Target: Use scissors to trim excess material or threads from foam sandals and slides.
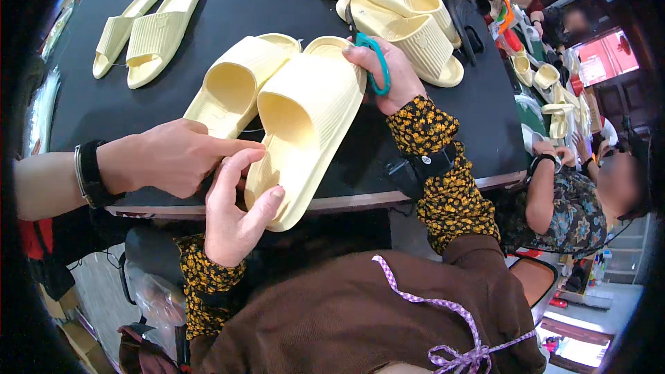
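Observation:
A pale yellow slide slipper (305, 107) with a ribbed strap is held tilted over the table's near edge. Its heel end is gripped by my left hand (239, 211), the thumb on the footbed and the index finger at the side edge. In my right hand (398, 76) are scissors (377, 62) with teal handles, their dark blades pointing away; the fingertips touch the slipper's toe end. A matching slipper (239, 83) lies close on the left, with a thin clear thread between the two. From the left, another person's hand (173, 156) points a finger at the held slipper's edge.
The dark table (228, 14) bears a yellow slipper pair (156, 34) at the far left and several slippers (405, 24) at the far right, beside a black sandal (467, 17). Clear thread bundles (45, 111) hang at the left edge. A person (575, 194) sits on the right.

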The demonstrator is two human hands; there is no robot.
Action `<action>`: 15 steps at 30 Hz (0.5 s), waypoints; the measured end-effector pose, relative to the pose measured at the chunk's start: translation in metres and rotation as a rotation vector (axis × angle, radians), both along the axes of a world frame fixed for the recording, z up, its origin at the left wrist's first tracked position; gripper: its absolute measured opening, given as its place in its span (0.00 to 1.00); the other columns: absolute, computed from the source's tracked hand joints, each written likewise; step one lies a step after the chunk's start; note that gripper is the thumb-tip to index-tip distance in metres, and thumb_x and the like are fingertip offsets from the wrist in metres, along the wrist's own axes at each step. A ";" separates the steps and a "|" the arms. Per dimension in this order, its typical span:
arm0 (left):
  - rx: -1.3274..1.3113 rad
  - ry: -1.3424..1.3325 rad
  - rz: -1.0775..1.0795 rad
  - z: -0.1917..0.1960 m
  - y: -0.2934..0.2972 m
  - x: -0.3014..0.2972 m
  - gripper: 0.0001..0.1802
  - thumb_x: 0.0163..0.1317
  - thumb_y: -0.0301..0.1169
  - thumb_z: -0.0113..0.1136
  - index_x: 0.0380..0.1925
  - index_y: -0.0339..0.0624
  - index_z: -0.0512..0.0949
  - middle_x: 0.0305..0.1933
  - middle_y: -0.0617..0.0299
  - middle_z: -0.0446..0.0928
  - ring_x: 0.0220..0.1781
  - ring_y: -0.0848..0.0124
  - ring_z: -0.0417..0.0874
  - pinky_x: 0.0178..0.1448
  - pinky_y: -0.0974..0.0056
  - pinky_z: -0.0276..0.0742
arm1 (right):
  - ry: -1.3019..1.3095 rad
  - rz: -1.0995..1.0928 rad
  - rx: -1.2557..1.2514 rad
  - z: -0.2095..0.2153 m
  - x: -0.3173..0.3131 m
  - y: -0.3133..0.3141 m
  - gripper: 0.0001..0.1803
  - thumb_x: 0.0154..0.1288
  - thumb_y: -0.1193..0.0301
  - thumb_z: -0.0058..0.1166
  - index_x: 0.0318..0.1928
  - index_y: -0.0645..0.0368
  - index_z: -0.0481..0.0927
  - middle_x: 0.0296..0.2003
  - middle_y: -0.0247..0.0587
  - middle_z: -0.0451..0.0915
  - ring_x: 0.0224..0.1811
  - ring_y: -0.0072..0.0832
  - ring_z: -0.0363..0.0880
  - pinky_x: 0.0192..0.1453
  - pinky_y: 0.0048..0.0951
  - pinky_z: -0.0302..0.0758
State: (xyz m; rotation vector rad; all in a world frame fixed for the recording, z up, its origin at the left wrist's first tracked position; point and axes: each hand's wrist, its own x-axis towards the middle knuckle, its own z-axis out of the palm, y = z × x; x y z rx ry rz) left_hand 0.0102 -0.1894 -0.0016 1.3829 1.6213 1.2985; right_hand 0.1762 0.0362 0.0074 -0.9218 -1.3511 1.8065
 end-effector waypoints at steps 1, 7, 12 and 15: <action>-0.024 -0.010 0.009 0.000 0.000 -0.001 0.24 0.51 0.27 0.61 0.48 0.32 0.67 0.43 0.58 0.73 0.41 0.71 0.73 0.48 0.67 0.70 | -0.028 0.020 -0.034 0.000 0.000 0.000 0.17 0.53 0.70 0.59 0.41 0.66 0.73 0.30 0.39 0.77 0.31 0.23 0.76 0.37 0.22 0.73; -0.079 -0.458 -0.017 0.002 0.006 0.006 0.21 0.56 0.18 0.51 0.52 0.33 0.64 0.40 0.59 0.73 0.39 0.76 0.75 0.44 0.72 0.72 | 0.091 0.019 -0.039 -0.010 0.000 0.002 0.14 0.53 0.70 0.59 0.39 0.64 0.74 0.31 0.37 0.78 0.32 0.22 0.76 0.39 0.22 0.72; -0.111 -0.417 -0.071 0.006 0.015 0.008 0.31 0.57 0.18 0.49 0.61 0.32 0.53 0.42 0.54 0.73 0.40 0.75 0.76 0.45 0.71 0.72 | 0.078 0.022 0.018 -0.007 -0.003 -0.005 0.19 0.53 0.70 0.60 0.43 0.65 0.72 0.34 0.36 0.76 0.36 0.20 0.74 0.43 0.22 0.71; -0.050 -0.384 -0.126 0.006 0.024 0.011 0.30 0.56 0.17 0.48 0.60 0.32 0.55 0.47 0.57 0.72 0.47 0.74 0.75 0.50 0.70 0.71 | 0.059 0.063 0.057 0.005 -0.007 -0.020 0.24 0.52 0.66 0.61 0.47 0.65 0.70 0.37 0.36 0.75 0.38 0.19 0.73 0.45 0.21 0.71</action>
